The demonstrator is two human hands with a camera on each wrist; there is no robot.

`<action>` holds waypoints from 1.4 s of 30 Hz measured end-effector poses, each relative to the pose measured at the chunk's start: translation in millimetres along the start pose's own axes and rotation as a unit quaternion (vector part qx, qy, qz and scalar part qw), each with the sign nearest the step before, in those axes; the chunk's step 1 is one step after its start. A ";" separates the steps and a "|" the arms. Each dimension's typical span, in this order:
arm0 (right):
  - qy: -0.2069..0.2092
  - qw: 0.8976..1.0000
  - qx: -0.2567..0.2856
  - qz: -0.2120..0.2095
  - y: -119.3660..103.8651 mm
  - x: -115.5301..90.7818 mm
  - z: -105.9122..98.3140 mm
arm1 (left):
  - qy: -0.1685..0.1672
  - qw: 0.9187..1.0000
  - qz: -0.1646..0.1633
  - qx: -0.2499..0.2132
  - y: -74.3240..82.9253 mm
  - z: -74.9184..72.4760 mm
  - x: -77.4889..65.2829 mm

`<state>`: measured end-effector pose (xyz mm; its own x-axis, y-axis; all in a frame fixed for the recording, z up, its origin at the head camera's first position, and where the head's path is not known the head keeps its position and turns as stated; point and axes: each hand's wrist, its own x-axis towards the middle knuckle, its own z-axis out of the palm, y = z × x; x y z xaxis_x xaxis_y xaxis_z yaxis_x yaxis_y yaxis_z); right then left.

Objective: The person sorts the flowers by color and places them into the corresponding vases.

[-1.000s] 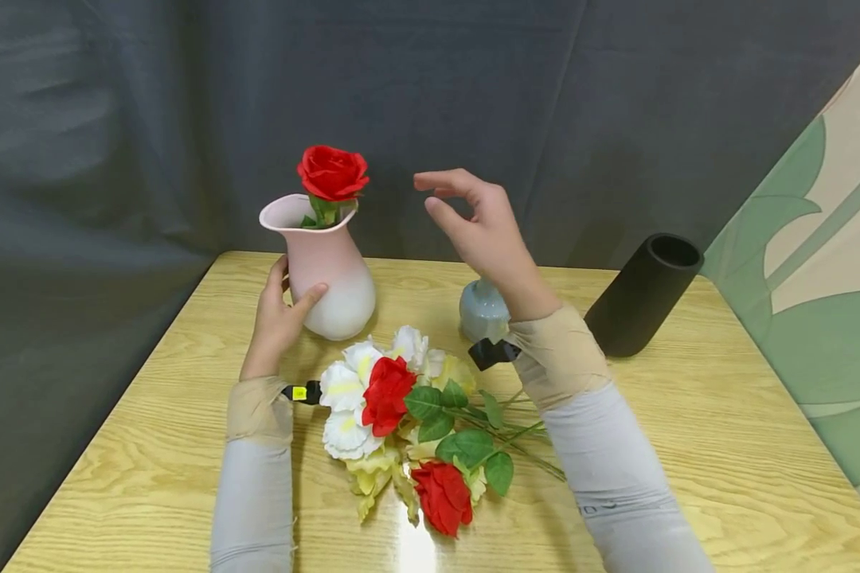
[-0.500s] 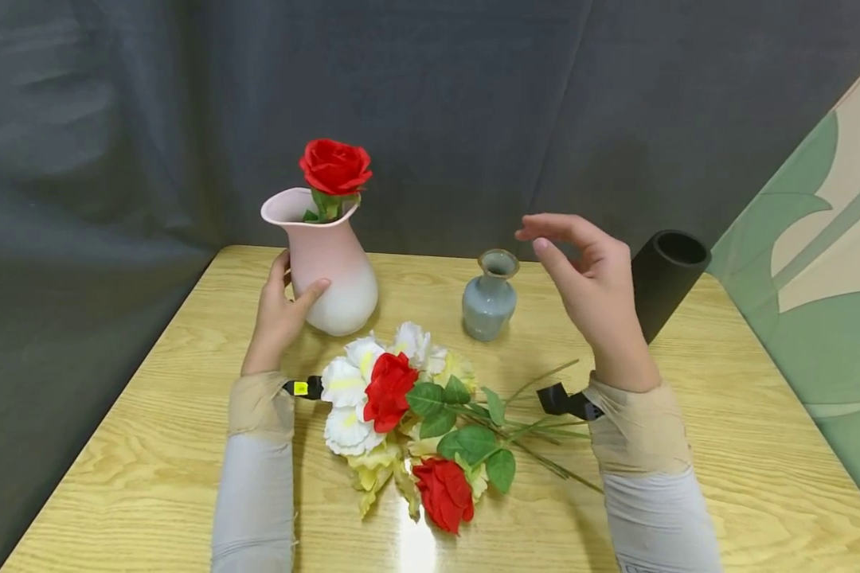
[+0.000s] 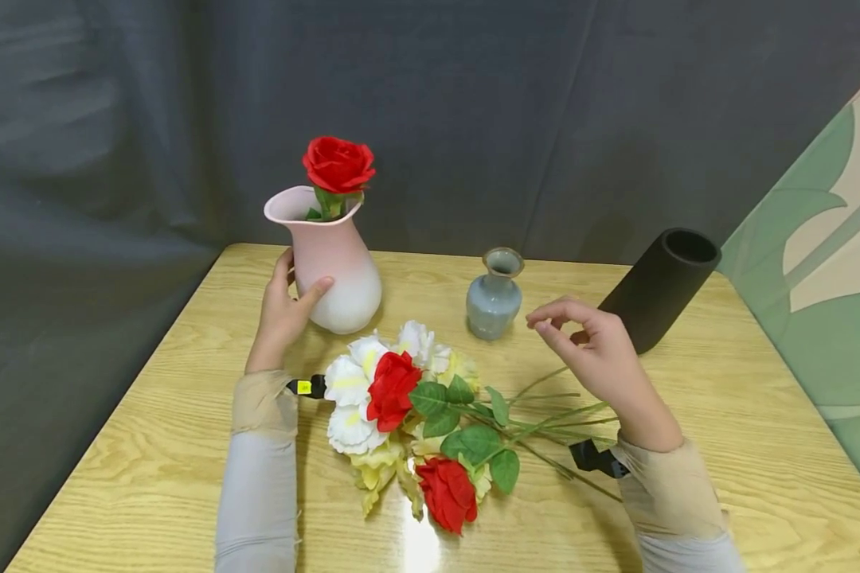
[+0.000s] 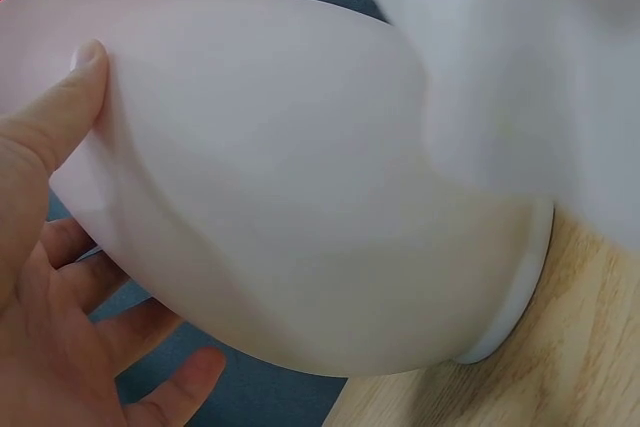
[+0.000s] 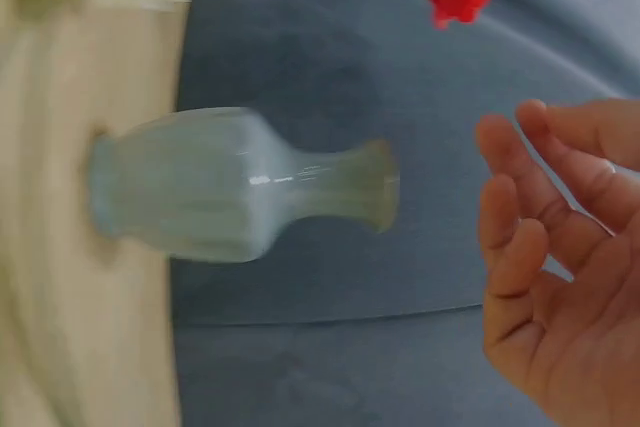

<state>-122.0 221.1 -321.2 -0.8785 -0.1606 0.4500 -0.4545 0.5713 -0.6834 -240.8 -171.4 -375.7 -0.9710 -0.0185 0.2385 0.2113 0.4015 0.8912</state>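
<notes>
A pink-and-white vase (image 3: pixel 337 274) stands at the back left, one red rose (image 3: pixel 338 165) upright in its mouth. My left hand (image 3: pixel 281 318) grips its left side; in the left wrist view the thumb (image 4: pixel 75 97) presses the wall, with the other fingers on the far side. My right hand (image 3: pixel 595 350) hovers above the flower stems, fingers loosely bent and holding nothing. Just left of it is a small blue-grey vase (image 3: pixel 494 302), apart from the fingers. In front lies a bunch of artificial flowers: white blooms (image 3: pixel 351 428), red roses (image 3: pixel 447 493) and green stems (image 3: pixel 545 430).
A black slanted vase (image 3: pixel 652 298) is at the back right, behind my right hand. The wooden table (image 3: pixel 150 446) ends at a dark grey curtain (image 3: pixel 430 119). A leaf-patterned panel (image 3: pixel 824 270) borders the right side.
My right hand has moved right and down from beside the rose, uncovering the small blue-grey vase, and now hangs lower over the stems. My left hand stays on the pink-and-white vase.
</notes>
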 end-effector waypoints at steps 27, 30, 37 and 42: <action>-0.273 0.955 -0.052 -0.103 35.6 -51.1 19.3 | -0.005 1.000 -0.007 -0.004 2.6 0.0 -1.8; -0.286 0.951 -0.069 -0.091 33.1 -53.1 21.8 | -0.004 1.000 -0.008 -0.006 2.4 0.0 -2.2; -0.308 0.944 -0.094 -0.076 25.7 -53.8 27.4 | -0.005 1.000 -0.003 -0.014 2.8 -0.7 -1.8; -0.282 0.950 -0.085 -0.099 24.3 -52.2 28.2 | -0.003 1.000 -0.001 -0.016 1.5 0.0 -1.3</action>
<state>-91.3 220.7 -377.5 -0.7389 -0.6574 0.1477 -0.6315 0.5992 -0.4922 -239.3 -170.8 -374.6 -0.9722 -0.0134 0.2336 0.2122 0.3711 0.9040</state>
